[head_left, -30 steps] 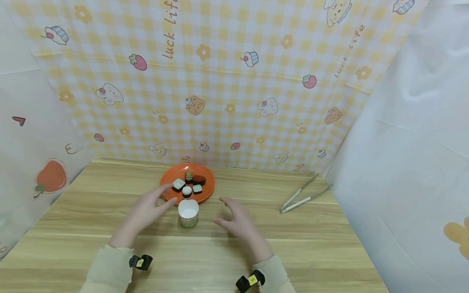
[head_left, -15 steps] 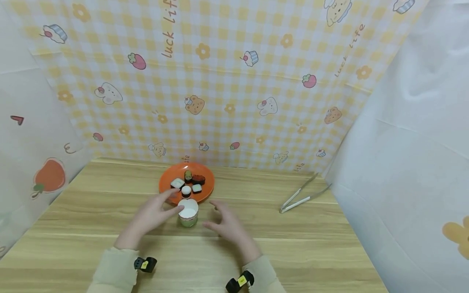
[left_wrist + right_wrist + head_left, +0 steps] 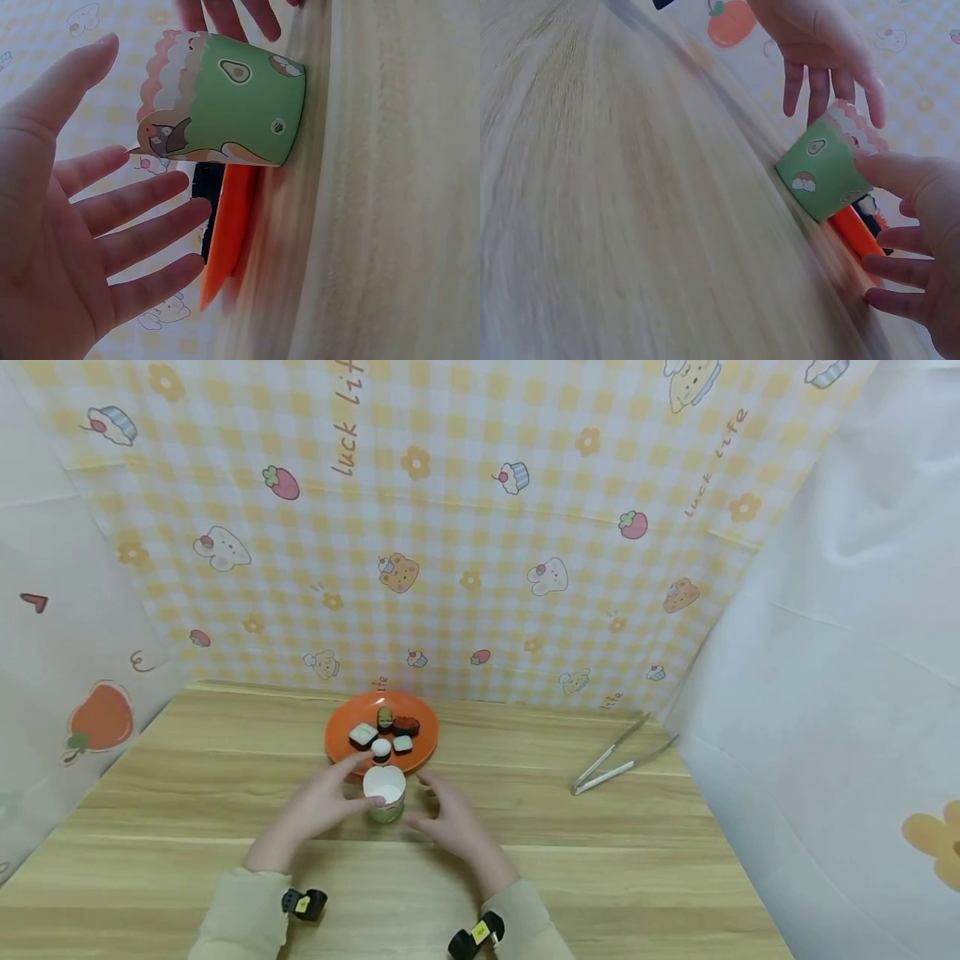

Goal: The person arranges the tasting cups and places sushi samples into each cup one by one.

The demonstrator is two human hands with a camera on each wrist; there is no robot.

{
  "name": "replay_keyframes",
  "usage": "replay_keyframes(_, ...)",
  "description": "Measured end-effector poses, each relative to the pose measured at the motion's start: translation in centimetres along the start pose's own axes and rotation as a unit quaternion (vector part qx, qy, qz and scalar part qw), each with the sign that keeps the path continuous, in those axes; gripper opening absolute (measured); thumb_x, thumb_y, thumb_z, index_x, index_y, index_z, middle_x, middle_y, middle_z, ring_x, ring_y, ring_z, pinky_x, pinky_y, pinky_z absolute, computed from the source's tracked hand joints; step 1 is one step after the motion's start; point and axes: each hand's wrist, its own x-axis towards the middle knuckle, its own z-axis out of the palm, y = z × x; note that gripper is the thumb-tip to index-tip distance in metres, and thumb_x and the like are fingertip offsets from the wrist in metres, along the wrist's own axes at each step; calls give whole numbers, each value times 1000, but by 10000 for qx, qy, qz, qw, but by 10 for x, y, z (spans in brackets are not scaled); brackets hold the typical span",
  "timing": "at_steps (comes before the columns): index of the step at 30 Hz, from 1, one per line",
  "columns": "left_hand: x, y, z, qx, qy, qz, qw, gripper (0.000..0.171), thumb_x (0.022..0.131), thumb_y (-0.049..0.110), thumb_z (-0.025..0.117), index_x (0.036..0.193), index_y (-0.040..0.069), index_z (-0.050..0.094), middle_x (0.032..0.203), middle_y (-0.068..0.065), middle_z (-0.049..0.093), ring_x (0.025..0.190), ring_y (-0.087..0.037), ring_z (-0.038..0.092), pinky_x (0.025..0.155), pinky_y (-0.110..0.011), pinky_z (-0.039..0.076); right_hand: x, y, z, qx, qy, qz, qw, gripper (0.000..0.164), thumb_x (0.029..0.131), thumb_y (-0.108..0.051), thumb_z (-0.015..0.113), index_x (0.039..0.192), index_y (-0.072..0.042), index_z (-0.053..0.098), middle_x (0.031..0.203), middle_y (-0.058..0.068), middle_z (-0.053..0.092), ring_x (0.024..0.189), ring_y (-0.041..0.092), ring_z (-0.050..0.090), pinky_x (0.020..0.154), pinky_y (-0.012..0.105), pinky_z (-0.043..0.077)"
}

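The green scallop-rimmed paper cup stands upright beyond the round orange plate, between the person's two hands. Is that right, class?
No, not beyond: the head view shows the cup on the near side of the plate. The rest is right.

In the head view, my left hand is covering part of the paper cup, which is hiding the near rim of the orange plate; the bottom edge is cropping my sleeves. The left wrist view's top edge is cutting off most of my right hand. I'm failing to make out whether my right thumb is touching the cup.
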Motion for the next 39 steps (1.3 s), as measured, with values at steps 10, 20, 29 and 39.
replay_keyframes(10, -2, -5, 7, -19, -134, -118, 9998, 89, 64, 51, 74, 135, 11, 38, 107, -6, 57, 98, -22, 54, 81, -44, 46, 6, -5, 10, 134, -29, -114, 9998, 62, 81, -38, 65, 135, -23, 40, 125, -5, 49, 110, 17, 50, 90, 30, 43)
replay_keyframes(20, 1, -13, 17, -334, -279, -2, 9991, 78, 65, 41, 78, 130, 14, 44, 106, 0, 57, 91, -16, 55, 80, -42, 45, 9, -5, 16, 374, 49, -236, 9990, 54, 82, -32, 65, 131, -24, 44, 116, -7, 54, 105, 12, 51, 89, 29, 43)
replay_keyframes(29, 2, -13, 20, -508, -293, -11, 9983, 63, 65, 34, 79, 118, 13, 54, 99, 3, 59, 88, -14, 54, 78, -37, 45, 10, -4, 17, 536, 116, -161, 9984, 50, 83, -30, 65, 129, -21, 47, 114, -7, 55, 100, 11, 53, 85, 28, 45)
replay_keyframes(39, 4, -8, 23, -379, -226, -80, 9990, 69, 61, 43, 79, 118, 13, 55, 102, 3, 59, 91, -13, 53, 78, -37, 45, 7, -5, 10, 752, 142, -13, 9971, 47, 82, -36, 64, 125, -24, 50, 103, -10, 58, 91, 10, 57, 77, 24, 48)
